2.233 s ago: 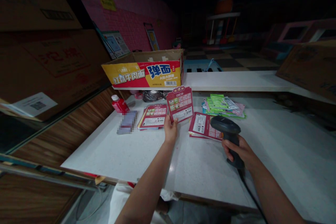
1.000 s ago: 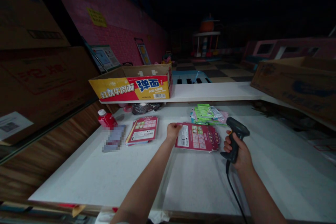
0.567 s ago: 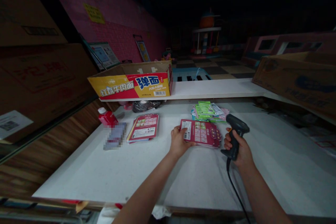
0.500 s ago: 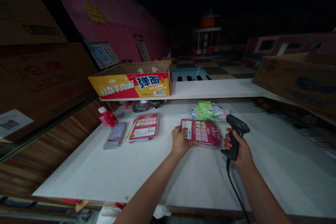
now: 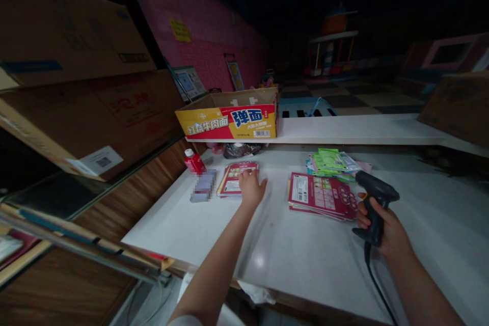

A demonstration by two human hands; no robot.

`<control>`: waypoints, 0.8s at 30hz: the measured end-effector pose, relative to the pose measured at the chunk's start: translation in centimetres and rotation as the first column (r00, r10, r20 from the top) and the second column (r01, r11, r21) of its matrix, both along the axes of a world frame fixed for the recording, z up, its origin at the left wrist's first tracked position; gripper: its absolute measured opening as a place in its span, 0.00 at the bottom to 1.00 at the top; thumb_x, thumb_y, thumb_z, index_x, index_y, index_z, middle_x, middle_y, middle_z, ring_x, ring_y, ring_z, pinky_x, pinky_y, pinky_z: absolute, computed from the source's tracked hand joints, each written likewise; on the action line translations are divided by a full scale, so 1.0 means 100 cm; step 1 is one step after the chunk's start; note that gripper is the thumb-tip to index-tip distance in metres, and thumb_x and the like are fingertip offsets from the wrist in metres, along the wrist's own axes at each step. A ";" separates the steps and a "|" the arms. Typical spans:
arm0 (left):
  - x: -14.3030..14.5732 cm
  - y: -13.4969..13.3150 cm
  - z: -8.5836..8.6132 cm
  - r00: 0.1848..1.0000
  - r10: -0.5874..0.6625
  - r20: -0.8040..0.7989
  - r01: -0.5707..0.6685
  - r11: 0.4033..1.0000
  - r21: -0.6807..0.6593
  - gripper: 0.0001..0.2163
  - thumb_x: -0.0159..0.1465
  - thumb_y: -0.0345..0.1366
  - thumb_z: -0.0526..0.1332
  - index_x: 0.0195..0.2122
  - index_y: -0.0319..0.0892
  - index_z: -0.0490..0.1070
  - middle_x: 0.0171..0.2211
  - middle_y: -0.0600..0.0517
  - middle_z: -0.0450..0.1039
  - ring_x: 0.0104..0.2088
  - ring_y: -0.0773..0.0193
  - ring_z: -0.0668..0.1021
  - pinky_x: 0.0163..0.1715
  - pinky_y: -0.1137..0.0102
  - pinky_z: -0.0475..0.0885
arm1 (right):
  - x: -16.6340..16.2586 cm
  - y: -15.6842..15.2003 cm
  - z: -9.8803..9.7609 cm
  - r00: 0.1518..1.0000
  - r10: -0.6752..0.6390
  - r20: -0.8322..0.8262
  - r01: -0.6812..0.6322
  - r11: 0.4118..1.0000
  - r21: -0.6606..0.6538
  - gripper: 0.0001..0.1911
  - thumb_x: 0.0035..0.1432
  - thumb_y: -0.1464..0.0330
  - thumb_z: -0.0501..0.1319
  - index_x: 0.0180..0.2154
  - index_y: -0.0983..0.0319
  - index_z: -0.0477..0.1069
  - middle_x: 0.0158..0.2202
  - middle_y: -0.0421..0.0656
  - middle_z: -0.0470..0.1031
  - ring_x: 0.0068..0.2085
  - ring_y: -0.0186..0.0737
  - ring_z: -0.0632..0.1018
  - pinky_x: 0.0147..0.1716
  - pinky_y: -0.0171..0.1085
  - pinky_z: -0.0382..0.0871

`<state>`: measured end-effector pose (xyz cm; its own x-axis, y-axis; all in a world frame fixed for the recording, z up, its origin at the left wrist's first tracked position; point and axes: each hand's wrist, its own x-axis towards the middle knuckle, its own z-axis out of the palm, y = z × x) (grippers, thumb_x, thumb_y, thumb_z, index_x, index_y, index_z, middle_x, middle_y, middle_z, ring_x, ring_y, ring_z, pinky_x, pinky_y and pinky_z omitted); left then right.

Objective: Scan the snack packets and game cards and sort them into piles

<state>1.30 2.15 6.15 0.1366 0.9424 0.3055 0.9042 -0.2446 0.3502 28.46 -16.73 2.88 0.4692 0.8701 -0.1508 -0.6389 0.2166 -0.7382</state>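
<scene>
1. A yellow-and-red noodle carton stands open on the white shelf.
2. A red bottle with a white cap stands on the counter below it.
3. Green packets lie heaped near the shelf's edge.
4. Brown cartons are stacked at the left.

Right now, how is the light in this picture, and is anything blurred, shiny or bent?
Head view: dim, background nearly black; the white counter is brightest, with a small glare spot. Head view: a pixelated patch hides one item next to the pink packets under the left hand; the scanner in the right hand looks sharp. Head view: wide-lens bending stretches the cardboard boxes at left.
</scene>
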 end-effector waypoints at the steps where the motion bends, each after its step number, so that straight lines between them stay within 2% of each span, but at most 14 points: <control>1: -0.011 0.005 0.004 0.996 0.071 -0.049 -0.071 0.997 -0.006 0.19 0.61 0.43 0.62 0.52 0.41 0.71 0.53 0.39 0.68 0.56 0.45 0.68 0.56 0.56 0.61 | 0.000 0.000 0.000 1.000 0.013 -0.002 -0.013 1.000 -0.006 0.19 0.39 0.62 0.77 0.33 0.62 0.75 0.20 0.36 0.68 0.17 0.27 0.66 0.13 0.27 0.62; 5: -0.045 0.016 0.013 0.938 0.289 -0.190 -0.317 0.939 -0.137 0.28 0.58 0.53 0.63 0.52 0.38 0.69 0.53 0.34 0.68 0.56 0.41 0.68 0.53 0.55 0.62 | 0.000 0.000 -0.002 0.999 0.027 0.017 -0.026 0.999 -0.027 0.19 0.39 0.61 0.77 0.32 0.62 0.76 0.20 0.36 0.67 0.17 0.28 0.65 0.12 0.27 0.62; 9: -0.057 0.018 0.013 0.902 0.365 -0.229 -0.416 0.876 -0.243 0.37 0.50 0.57 0.66 0.55 0.38 0.65 0.55 0.32 0.66 0.58 0.39 0.67 0.51 0.56 0.62 | -0.001 -0.001 -0.003 0.998 0.047 0.029 -0.047 0.999 -0.025 0.18 0.41 0.61 0.76 0.34 0.62 0.77 0.20 0.36 0.67 0.17 0.28 0.65 0.13 0.27 0.62; 13: -0.060 0.020 0.014 0.888 0.399 -0.227 -0.446 0.868 -0.218 0.37 0.48 0.57 0.69 0.54 0.40 0.64 0.56 0.32 0.66 0.58 0.39 0.67 0.52 0.55 0.62 | -0.002 -0.001 -0.002 0.999 0.028 0.021 -0.027 0.999 -0.042 0.20 0.39 0.61 0.77 0.33 0.63 0.77 0.20 0.37 0.67 0.17 0.28 0.66 0.13 0.27 0.62; 18: -0.068 0.028 0.019 0.888 0.433 -0.158 -0.459 0.862 -0.216 0.36 0.47 0.49 0.73 0.53 0.40 0.63 0.53 0.34 0.69 0.54 0.44 0.72 0.48 0.60 0.66 | -0.003 -0.001 0.000 0.999 0.022 0.027 -0.021 0.999 -0.044 0.19 0.37 0.61 0.77 0.32 0.62 0.76 0.20 0.37 0.68 0.17 0.28 0.65 0.12 0.28 0.62; 20: -0.075 0.034 0.020 0.908 0.405 -0.107 -0.418 0.885 -0.204 0.31 0.49 0.45 0.72 0.51 0.39 0.65 0.51 0.36 0.71 0.51 0.48 0.75 0.45 0.64 0.68 | -0.003 -0.001 0.000 0.999 0.033 0.029 -0.032 0.999 -0.039 0.19 0.38 0.61 0.77 0.32 0.62 0.77 0.20 0.37 0.68 0.17 0.29 0.65 0.13 0.28 0.62; 24: -0.088 0.044 0.018 0.952 0.306 -0.022 -0.305 0.938 -0.163 0.14 0.55 0.37 0.67 0.42 0.39 0.71 0.44 0.39 0.76 0.46 0.51 0.78 0.42 0.66 0.69 | -0.001 -0.002 -0.002 0.999 0.048 0.014 -0.048 0.998 -0.028 0.19 0.40 0.61 0.76 0.34 0.62 0.77 0.20 0.37 0.67 0.17 0.29 0.65 0.13 0.29 0.63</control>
<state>-7.45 6.54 7.96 -0.1665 0.9753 0.1450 0.9251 0.1036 0.3653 28.34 -16.90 2.71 0.4294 0.8873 -0.1682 -0.6371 0.1656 -0.7528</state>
